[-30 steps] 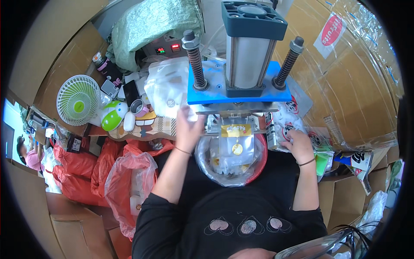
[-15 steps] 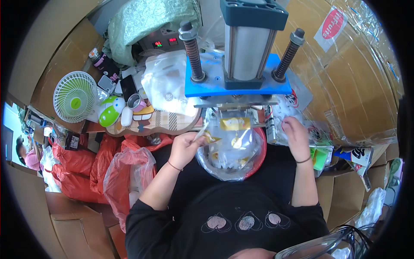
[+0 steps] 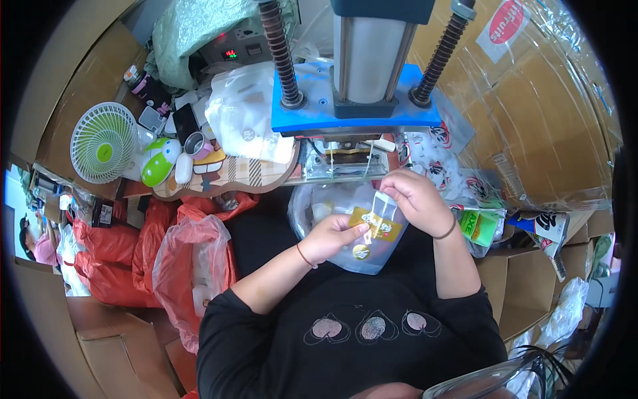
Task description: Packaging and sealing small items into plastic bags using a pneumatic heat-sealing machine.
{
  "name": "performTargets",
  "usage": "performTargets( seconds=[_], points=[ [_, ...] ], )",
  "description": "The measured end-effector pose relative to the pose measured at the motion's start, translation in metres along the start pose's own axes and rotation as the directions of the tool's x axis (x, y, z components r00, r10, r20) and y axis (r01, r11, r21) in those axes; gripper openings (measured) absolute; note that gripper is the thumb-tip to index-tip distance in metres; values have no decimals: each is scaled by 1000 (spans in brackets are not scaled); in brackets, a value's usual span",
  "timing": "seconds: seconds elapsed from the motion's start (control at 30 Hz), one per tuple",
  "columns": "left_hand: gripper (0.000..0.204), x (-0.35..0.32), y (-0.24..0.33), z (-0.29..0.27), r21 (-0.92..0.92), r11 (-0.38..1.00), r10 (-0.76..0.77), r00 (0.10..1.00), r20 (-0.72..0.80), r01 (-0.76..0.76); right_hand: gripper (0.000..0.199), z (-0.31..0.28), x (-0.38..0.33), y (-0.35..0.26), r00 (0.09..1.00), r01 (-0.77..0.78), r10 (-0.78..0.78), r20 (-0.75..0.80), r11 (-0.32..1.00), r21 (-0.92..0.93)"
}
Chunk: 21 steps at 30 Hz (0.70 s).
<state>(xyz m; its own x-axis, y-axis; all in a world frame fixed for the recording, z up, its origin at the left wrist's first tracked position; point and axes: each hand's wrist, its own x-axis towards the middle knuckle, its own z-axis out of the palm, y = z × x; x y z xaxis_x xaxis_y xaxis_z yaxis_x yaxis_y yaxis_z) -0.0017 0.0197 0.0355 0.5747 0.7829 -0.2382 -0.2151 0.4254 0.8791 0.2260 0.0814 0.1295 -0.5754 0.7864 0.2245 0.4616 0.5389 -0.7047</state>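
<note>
A translucent plastic bag (image 3: 372, 263) with a gold printed band and a round gold spot hangs tilted before my chest. My left hand (image 3: 329, 238) is closed on its left side, the thumb lying over the gold band. My right hand (image 3: 413, 199) pinches the bag's upper right corner, at a small white strip-like piece (image 3: 383, 203). Behind the bag is a round container lined with clear plastic (image 3: 302, 206), partly covered by it. Just beyond my hands stands a press with a blue plate (image 3: 359, 121), two spring rods and a grey cylinder.
At the left, a patterned board (image 3: 232, 174) carries white plastic bags (image 3: 249, 126), a cup (image 3: 197, 145) and a phone. A green-and-white fan (image 3: 104, 143) stands beside it. Red bags (image 3: 113, 266) lie lower left. Large cardboard (image 3: 525, 126) rises at the right, near a green box (image 3: 480, 227).
My right hand has moved left and taken hold of the bag's corner. The bag has come away from the press toward me, with my left hand shifting right. The view has shifted slightly.
</note>
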Motion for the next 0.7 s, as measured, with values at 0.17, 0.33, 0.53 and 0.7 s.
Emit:
performTargets(
  seconds=[0.17, 0.33, 0.53, 0.7],
  points=[
    [22, 2, 4, -2, -158, 981, -104, 993, 47, 110, 18, -9, 0, 19, 983, -4, -55, -178, 949, -315],
    [30, 26, 21, -43, -218, 975, -81, 989, -128, 51, 28, -29, -40, 59, 891, -410, 428, -153, 612, -676],
    [36, 36, 16, -67, 148, 985, 142, 905, -401, -89, 30, -8, -47, 81, 937, -341, 226, -267, 767, -544],
    [71, 3, 61, -161, 965, 1, 830, 538, -147, 261, 29, -6, -54, 83, 940, -249, 87, -330, 835, -490]
  ],
)
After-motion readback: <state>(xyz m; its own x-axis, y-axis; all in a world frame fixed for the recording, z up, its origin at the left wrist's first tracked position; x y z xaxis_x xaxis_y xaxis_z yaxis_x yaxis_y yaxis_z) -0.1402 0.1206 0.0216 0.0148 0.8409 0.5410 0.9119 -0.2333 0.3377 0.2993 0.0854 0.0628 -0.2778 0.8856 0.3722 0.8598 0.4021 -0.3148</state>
